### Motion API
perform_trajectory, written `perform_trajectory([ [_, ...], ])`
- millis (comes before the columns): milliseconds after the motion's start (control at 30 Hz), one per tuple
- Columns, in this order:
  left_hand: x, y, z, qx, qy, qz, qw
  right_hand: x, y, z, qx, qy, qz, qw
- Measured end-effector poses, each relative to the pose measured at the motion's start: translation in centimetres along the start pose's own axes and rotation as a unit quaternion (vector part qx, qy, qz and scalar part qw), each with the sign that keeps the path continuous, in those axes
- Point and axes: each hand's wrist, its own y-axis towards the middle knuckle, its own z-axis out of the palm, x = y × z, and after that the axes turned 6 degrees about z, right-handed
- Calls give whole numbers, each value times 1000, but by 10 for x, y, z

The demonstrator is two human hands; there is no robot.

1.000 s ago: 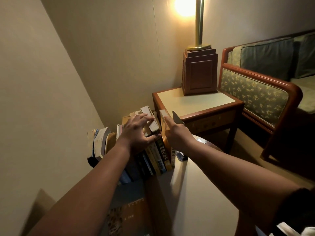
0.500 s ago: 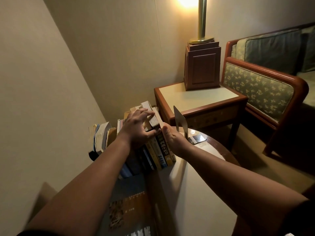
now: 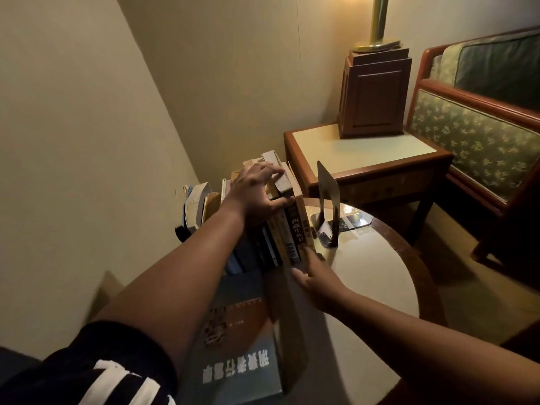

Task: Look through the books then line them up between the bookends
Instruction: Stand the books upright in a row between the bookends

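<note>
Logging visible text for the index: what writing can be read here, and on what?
"西藏生死书", probably, down the dark spine among the upright books.
White Chinese title on the flat blue book, upside down: too blurred to read.
Other spines: too small.

The widest free stretch is the bare right half of the round worktop, open from its near rim up to the upright bookend. A narrow gap lies between that bookend and the last of the books. The wall stands close on their left, leaving little room. A big book fills the space at their near end. Beyond the rim, a side table with a lamp base closes the far side, and a sofa the right.
</note>
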Motion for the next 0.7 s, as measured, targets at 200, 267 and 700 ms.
perform_trajectory([
  [200,1,0,2,4,8,0,1000,23,-11,44,19,-202,-71,977],
  [267,2,0,2,6,7,-3,1000,26,-12,57,62,-282,-105,952],
  [700,1,0,2,7,20,2,1000,13,-35,78,133,-213,-58,966],
])
